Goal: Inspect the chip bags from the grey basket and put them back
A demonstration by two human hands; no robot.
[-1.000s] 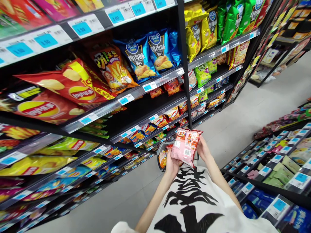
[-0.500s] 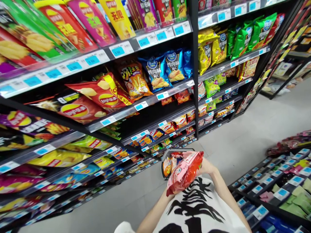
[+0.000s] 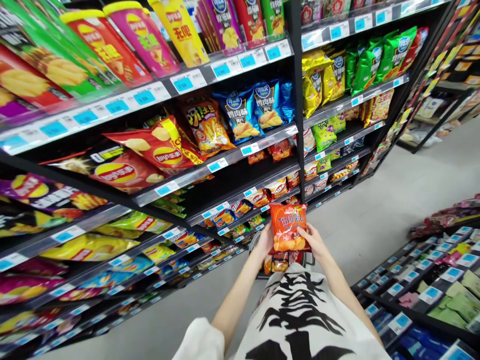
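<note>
An orange-red snack bag with large lettering and pictures of snack pieces stands nearly upright before me, held between both hands. My left hand grips its left edge, its fingers partly hidden by the bag. On the other side, my right hand is closed on the right edge with the thumb on the front face. Just below the bag and partly covered by it is a shopping basket, with several snack packs inside.
Tall black shelves of chip bags and tubes run along my left and ahead. A low display rack of small packs stands at the right. Grey floor runs between them, with another shelf farther back.
The bag in my hands was tilted low over the basket, showing a pink and red side. Now it is raised upright with the orange-red front toward me, hands at its two sides.
</note>
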